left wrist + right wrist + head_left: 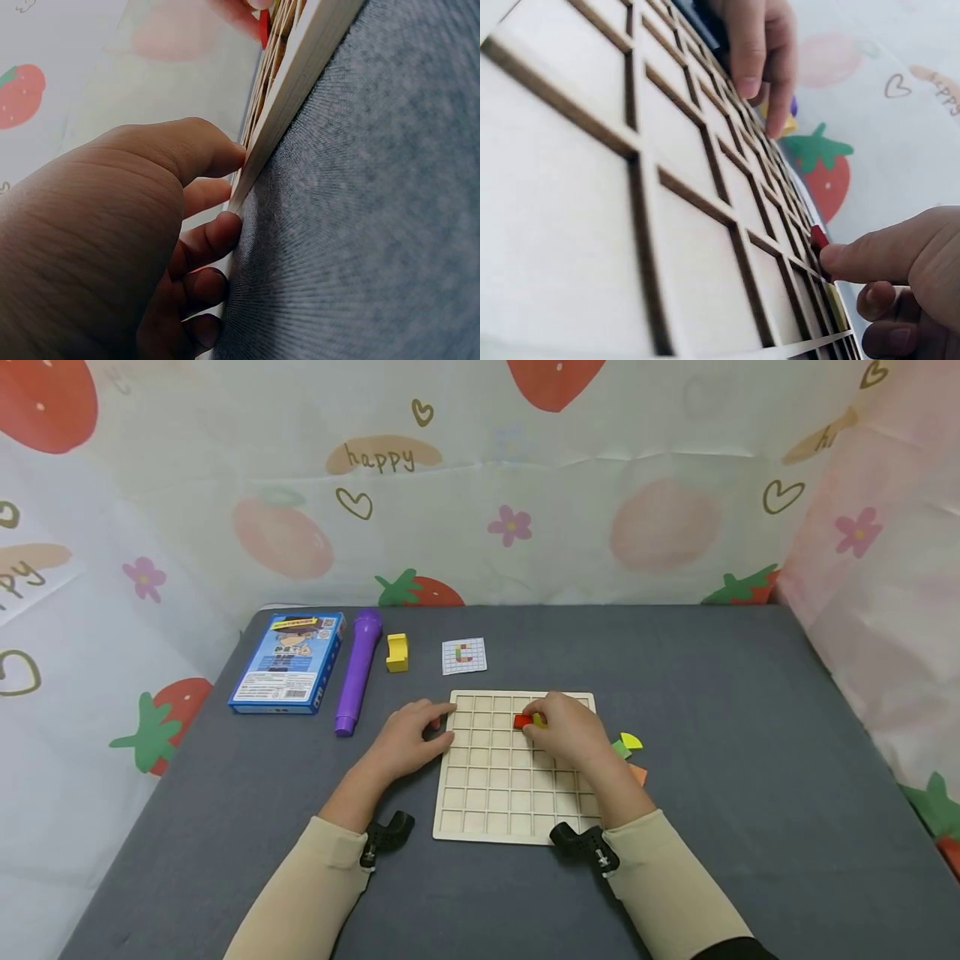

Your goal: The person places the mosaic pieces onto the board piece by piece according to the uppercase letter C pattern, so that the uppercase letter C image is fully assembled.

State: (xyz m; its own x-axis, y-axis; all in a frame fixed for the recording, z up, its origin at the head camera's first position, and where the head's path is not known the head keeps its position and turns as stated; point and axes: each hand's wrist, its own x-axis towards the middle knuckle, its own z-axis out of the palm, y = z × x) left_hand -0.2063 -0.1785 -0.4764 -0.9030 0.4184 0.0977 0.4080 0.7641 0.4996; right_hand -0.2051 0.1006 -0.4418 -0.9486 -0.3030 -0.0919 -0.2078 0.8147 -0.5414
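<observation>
In the head view, a pale wooden grid board (pixel 487 777) lies flat before me. My right hand (pixel 567 727) is over its upper part, pinching a small red block (pixel 522 721) between thumb and fingers. Right beside that block, partly covered by the fingers, is a yellow piece (pixel 540 720); the right wrist view shows the thumb tip against the red block (pixel 819 240). My left hand (pixel 408 739) rests at the board's upper left edge, thumb and index fingertips touching the rim. A small red patch (pixel 435 724) shows between its fingers.
Yellow (pixel 631 741), green (pixel 622 749) and orange (pixel 638 774) pieces lie right of the board, partly behind my right forearm. Behind the board is a pattern card (pixel 464 657). A yellow block (pixel 397 653), a purple microphone-shaped object (pixel 360 672) and a blue box (pixel 288 662) stand at back left.
</observation>
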